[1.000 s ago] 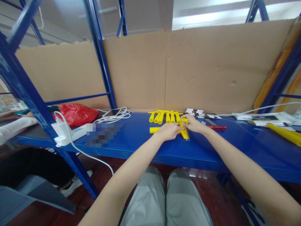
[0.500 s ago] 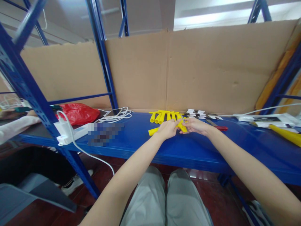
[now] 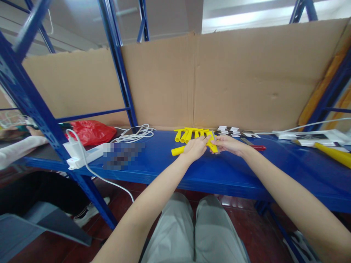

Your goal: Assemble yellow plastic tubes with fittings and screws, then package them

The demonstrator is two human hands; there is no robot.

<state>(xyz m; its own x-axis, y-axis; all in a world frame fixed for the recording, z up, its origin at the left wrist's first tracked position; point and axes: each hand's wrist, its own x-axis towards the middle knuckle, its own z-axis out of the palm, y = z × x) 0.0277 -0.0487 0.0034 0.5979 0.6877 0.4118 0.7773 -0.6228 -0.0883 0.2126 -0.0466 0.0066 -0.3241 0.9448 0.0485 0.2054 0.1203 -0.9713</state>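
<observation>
My left hand (image 3: 194,149) is closed around a yellow scraper-like handle (image 3: 177,151), whose round tubular end sticks out to the left. At its wide right end my right hand (image 3: 229,144) pinches a thin, pale flat strip lying against the yellow head. The strip's material is too small to tell. Just behind my hands, a row of several matching yellow handles (image 3: 186,135) lies on the blue shelf (image 3: 159,160). Small black-and-white packets (image 3: 228,130) are stacked behind my right hand. A red-handled tool (image 3: 258,148) lies beside my right wrist.
Cardboard (image 3: 233,80) walls off the back. On the left are a white power strip (image 3: 93,153), coiled white cable (image 3: 137,134) and a red plastic bag (image 3: 91,132). A yellow tube-like piece (image 3: 333,155) lies far right. Another person's sleeve (image 3: 22,148) shows beyond the blue post (image 3: 55,120).
The yellow handle has shifted slightly left and its head has turned a little. The pale strip now shows along the head's right edge, with my right fingers at it.
</observation>
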